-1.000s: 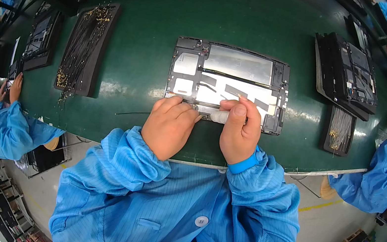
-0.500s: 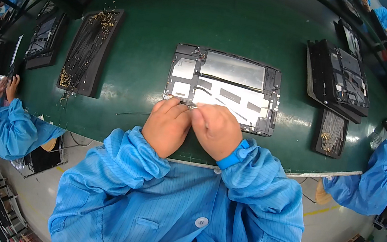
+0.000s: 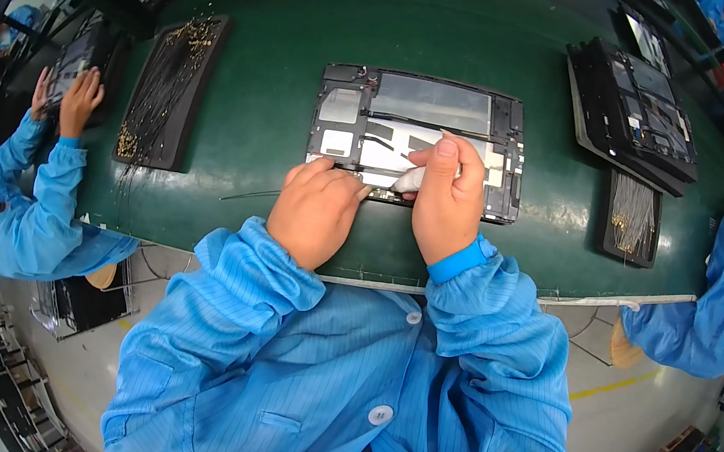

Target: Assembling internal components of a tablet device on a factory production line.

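On the green counter (image 3: 259,98), the opened tablet-like panel (image 3: 400,129) could've skidded if the left hand (image 3: 315,214) pressed unevenly, and the thin black cable (image 3: 249,195) could've snagged if caught under that hand. Panel lay just under the left hand's curled fingers at its near edge; the right hand (image 3: 449,197) had bent fingers over it, by a small white piece (image 3: 409,181), covering or held thing unclear; couldn't tell whether either hand gripped anything.
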A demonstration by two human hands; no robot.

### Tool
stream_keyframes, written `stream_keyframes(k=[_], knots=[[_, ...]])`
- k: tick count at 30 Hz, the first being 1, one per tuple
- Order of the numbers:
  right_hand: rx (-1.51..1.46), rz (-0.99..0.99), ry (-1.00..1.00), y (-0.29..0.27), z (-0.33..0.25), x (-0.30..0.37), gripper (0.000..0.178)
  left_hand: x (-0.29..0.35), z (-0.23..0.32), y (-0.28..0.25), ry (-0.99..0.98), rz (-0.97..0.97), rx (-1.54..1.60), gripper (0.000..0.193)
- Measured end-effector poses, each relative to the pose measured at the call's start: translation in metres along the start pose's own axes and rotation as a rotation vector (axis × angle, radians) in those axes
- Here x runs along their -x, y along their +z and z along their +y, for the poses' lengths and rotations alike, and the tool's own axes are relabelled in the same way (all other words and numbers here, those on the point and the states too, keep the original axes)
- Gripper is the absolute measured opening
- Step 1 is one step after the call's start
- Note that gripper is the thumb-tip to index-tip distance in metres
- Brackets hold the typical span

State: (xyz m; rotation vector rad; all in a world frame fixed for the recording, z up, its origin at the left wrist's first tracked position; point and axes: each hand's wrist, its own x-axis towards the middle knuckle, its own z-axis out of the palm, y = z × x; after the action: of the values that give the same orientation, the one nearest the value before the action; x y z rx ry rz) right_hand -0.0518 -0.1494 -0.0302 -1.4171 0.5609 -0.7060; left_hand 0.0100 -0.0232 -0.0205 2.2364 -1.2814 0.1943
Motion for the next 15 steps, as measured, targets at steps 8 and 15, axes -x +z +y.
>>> stream_keyframes(k=[8,15], knots=[[0.039,-0.069,-0.072,0.0008,-0.0001,0.0072,0.027,0.0013,-0.0001,-0.0025,-0.013,-0.059,-0.037,0.010],[0.144,-0.130,-0.141,0.0004,-0.0041,0.0054,0.026,0.0001,-0.0015,-0.0025,-0.007,-0.051,-0.025,0.010]])
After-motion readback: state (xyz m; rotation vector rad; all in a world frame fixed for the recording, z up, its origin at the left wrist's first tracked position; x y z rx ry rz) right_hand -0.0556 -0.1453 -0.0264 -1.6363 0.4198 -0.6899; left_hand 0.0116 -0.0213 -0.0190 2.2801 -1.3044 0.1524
